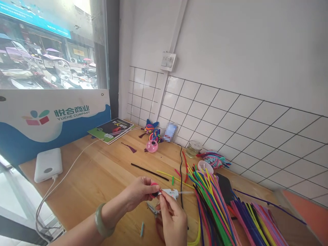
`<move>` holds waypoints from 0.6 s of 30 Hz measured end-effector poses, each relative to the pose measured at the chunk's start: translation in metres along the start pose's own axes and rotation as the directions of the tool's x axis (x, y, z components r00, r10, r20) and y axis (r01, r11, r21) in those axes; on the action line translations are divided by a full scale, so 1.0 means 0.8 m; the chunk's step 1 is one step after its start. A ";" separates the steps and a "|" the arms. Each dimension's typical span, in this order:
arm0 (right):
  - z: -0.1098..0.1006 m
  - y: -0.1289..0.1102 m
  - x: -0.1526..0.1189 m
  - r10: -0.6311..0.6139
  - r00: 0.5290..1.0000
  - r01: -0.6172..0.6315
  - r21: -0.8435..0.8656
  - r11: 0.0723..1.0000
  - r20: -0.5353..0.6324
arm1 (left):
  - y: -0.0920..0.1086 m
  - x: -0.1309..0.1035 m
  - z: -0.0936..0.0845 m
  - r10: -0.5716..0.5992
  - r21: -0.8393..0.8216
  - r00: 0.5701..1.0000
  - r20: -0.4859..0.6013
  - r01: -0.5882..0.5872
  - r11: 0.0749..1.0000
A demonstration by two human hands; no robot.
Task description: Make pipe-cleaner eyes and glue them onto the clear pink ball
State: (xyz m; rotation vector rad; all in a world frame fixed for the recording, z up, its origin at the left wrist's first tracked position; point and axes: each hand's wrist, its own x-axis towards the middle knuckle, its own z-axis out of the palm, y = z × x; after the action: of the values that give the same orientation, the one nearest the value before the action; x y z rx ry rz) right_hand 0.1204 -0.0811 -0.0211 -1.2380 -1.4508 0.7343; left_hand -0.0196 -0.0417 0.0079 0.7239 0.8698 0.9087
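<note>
Near the lower middle of the head view, my left hand (141, 192) pinches a small round pink and black piece (154, 194) between thumb and fingers. The fingertips of my right hand (172, 213) are closed together at the right edge of this piece, on something too small to make out. Just behind my fingers a white glue gun (171, 193) lies on the wooden table (102, 174), with a clear stick out of its back. Partly hidden below my hands are scissors (152, 208). A short light blue piece (142, 229) is near the front.
Bundles of coloured pipe cleaners (214, 201) cover the right side. Behind are a black pipe cleaner (150, 171), a pink round container (152, 146), a glass jar (193, 149) and a colourful woven fish (214, 159). A white power bank (48, 165) with a cable lies left.
</note>
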 end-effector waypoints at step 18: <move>0.017 -0.012 0.000 0.339 0.929 -0.368 0.282 0.886 0.149 | 0.020 -0.002 -0.020 -0.102 0.154 0.969 0.223 0.068 0.986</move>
State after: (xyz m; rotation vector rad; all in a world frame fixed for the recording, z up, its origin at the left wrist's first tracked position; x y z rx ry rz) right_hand 0.1046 -0.0818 -0.0159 -1.2484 -1.1378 1.2337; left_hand -0.0397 -0.0333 0.0142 0.8927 0.7597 0.6734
